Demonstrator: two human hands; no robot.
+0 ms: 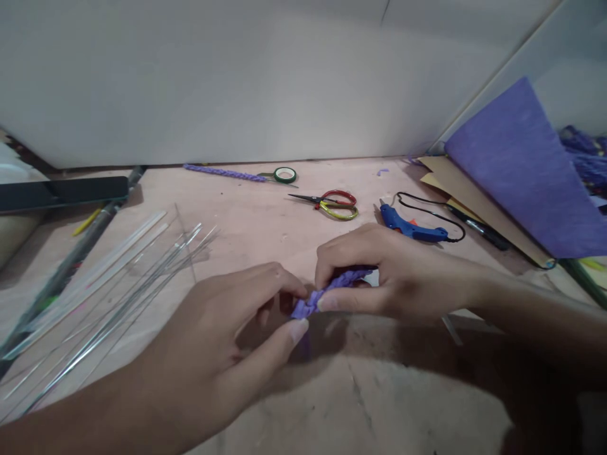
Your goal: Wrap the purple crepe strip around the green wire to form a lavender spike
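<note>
A short purple braided strip [337, 284], twisted like crepe paper, is stretched between my hands above the table. My left hand [241, 316] pinches its left end between thumb and fingers. Farther along the strip, my right hand [379, 278] grips it with the thumb on the near side and fingers curled over the far side. The strip's right end is partly hidden inside my right hand. A longer purple braided piece [222, 172] lies at the back of the table, its right end touching a green roll of tape [285, 175].
Scissors with red and yellow handles [337, 205] lie in the middle. A blue glue gun [412, 225] with a black cord rests behind my right hand. Thin wires and clear sticks [114, 316] spread at left. A purple sheet [526, 177] stands at right beside a black pen [484, 230].
</note>
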